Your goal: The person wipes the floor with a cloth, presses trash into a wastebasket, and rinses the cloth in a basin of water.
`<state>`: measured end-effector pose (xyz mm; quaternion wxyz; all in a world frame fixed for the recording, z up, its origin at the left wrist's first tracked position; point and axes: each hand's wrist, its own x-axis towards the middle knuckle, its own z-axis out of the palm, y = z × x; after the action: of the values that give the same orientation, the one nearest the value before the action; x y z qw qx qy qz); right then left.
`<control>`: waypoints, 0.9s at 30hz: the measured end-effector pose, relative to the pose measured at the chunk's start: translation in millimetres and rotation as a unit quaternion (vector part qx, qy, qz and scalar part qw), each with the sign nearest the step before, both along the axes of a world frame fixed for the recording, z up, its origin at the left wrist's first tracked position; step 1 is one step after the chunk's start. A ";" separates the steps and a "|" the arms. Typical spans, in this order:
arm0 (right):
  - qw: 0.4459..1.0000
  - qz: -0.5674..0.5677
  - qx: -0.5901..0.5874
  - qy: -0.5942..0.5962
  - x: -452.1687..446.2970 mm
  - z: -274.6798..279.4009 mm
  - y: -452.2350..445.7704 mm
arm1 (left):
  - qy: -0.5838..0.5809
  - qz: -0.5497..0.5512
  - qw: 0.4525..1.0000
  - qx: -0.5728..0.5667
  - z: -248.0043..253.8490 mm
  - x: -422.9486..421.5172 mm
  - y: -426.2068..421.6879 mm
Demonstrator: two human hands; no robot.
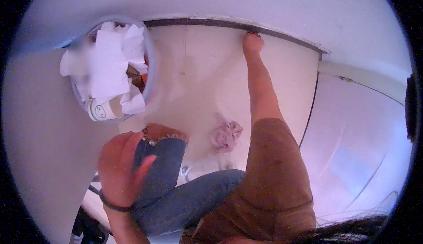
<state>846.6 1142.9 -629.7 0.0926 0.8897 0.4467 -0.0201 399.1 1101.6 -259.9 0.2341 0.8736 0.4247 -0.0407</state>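
plainly, a green face (100, 110) marks the cup (93, 110); our outstretched right hand (253, 44) curls at the dark skirting (211, 22) along the wall (273, 1), its hold we can't tell; our left hand (118, 162) hovers, thumb spread.

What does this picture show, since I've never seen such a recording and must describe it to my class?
No machine here: these are a person's bare hands, filmed from a camera worn on their head, looking forward and down. The right hand is at the dark strip along the wall's foot; whether it grips anything, I can't tell. The left hand, open with nothing visible in it, is in front of the jeans. A crumpled pinkish bundle lies on the pale floor. A bin contains white paper.
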 end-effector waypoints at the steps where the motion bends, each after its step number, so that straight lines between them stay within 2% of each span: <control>1: 1.000 -0.012 0.025 0.004 -1.4 -1.3 0.4 | -0.006 -0.003 1.000 0.007 -1.4 -0.3 -1.3; 3: 0.997 -0.040 0.068 0.011 -7.8 -3.8 -8.3 | -0.005 0.009 1.000 -0.002 0.3 -1.1 -5.0; 4: 0.961 -0.092 0.184 0.184 -13.9 -12.1 -15.6 | 0.002 0.027 1.000 -0.014 1.8 -1.5 -7.8; 5: 0.880 -0.137 0.290 0.350 -24.0 -24.7 -22.8 | 0.008 0.046 0.999 -0.027 3.6 -2.3 -9.7; 6: 0.758 -0.171 0.381 0.500 -35.8 -26.4 -23.8 | -0.006 0.036 0.999 -0.011 4.6 -3.0 -9.9; 8: 0.643 -0.188 0.338 0.660 -98.9 60.7 -40.8 | -0.034 0.018 0.999 0.023 6.2 -4.5 -9.9; 10: 0.524 -0.171 0.320 0.770 -150.3 138.8 -56.3 | -0.032 0.024 0.998 0.049 4.4 -6.4 -14.6; 12: 0.472 -0.170 0.297 0.812 -186.8 197.6 -63.6 | -0.018 0.033 0.998 0.049 5.2 -8.3 -19.7; 15: 0.456 -0.093 0.281 0.839 -221.1 238.6 -64.7 | 0.001 0.047 0.998 0.033 8.3 -12.0 -27.0; 17: 0.473 -0.054 0.278 0.834 -239.0 247.9 -57.9 | -0.003 0.045 0.998 0.043 5.1 -18.3 -30.2; 20: 0.487 -0.009 0.260 0.834 -257.3 265.1 -47.6 | -0.070 0.042 0.987 0.140 -0.1 -26.5 -35.9; 23: 0.502 0.012 0.256 0.826 -273.1 272.0 -37.8 | -0.074 0.065 0.983 0.157 -7.7 -36.8 -36.8; 26: 0.526 0.030 0.267 0.807 -282.2 268.0 -30.7 | -0.024 0.097 0.993 0.060 -2.5 -46.5 -36.7; 27: 0.535 0.034 0.271 0.800 -284.9 267.5 -29.3 | -0.026 0.097 0.993 0.064 -3.8 -50.6 -36.8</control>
<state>561.8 1113.6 -362.2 -0.5483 0.4694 0.3490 -0.5977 348.5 1064.8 -263.7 0.1921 0.8421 0.5030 0.0323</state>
